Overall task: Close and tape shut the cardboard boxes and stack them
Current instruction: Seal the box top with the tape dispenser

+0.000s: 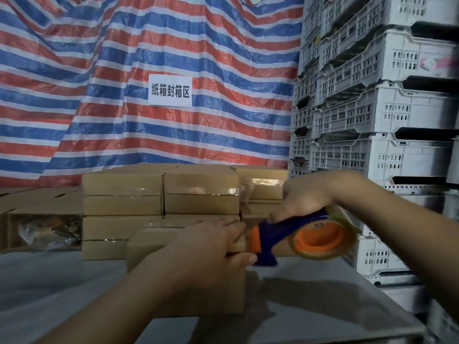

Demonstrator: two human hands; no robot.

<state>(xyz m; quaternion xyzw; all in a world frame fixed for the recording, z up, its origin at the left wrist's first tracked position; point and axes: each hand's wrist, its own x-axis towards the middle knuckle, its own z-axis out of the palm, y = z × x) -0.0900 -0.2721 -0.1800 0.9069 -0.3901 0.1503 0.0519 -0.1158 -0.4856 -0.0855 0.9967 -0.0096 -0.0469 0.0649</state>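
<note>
Brown cardboard box (154,247), flaps closed, under left hand (211,247).

Sign text: 纸箱封箱区
Stands on: white paper sign (170,91), black characters
Sign's place: fixed to the striped tarp (99,70), far centre
Other text: none legible

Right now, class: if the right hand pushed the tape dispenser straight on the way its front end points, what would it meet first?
The right hand aims the tape dispenser left and downward, so it would probably meet the cardboard box under the left hand first, near that thumb; motion blur hides whether it already touches.
</note>
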